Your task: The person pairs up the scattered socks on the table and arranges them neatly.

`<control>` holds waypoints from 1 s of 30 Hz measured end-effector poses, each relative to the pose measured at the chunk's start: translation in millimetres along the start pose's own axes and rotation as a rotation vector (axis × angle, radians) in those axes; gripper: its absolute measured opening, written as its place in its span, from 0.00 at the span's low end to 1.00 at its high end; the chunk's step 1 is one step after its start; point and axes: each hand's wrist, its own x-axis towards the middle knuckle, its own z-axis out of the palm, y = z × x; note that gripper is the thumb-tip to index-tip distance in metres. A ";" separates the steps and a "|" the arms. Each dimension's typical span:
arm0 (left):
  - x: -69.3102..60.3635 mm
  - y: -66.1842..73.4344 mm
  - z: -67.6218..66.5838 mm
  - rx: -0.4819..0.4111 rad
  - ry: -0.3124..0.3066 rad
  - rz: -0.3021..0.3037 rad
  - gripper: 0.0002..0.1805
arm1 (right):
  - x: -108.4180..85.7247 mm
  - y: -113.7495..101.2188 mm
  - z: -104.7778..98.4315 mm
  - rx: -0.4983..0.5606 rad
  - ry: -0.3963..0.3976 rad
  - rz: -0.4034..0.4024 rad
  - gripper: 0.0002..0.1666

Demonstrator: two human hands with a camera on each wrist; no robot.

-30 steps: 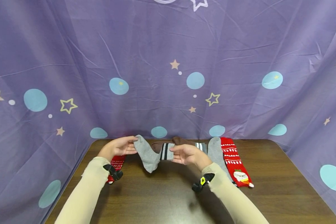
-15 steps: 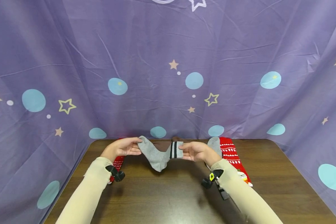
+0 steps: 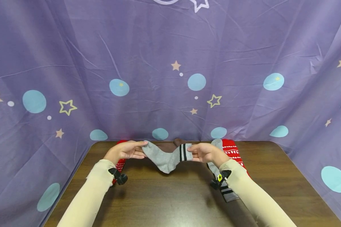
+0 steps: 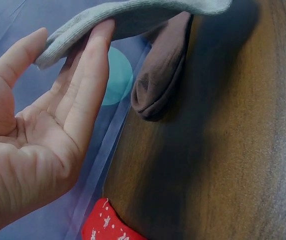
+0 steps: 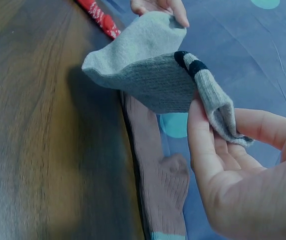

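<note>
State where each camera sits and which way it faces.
Head: worn on the head, facing forward and down at the gray striped sock above the wooden table; cream sleeves, left hand and right hand show.
Left wrist: on the left wrist, looking past the palm at the sock's toe end; only the left hand shows.
Right wrist: on the right wrist, looking at the striped cuff; both hands show.
Both wrist views share the sock, table and left hand.

Grey sock, black-striped cuff; brown sock; white-patterned red sock.
</note>
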 end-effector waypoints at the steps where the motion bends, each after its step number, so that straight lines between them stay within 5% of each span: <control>1: 0.1 -0.6 -0.1 0.001 0.001 0.000 0.15 | 0.0 0.7 -1.3 -0.007 0.008 0.003 0.20; 30: 0.1 -14.7 -0.9 0.033 -0.078 0.004 0.18 | -0.6 24.4 -28.7 -0.023 0.100 0.045 0.13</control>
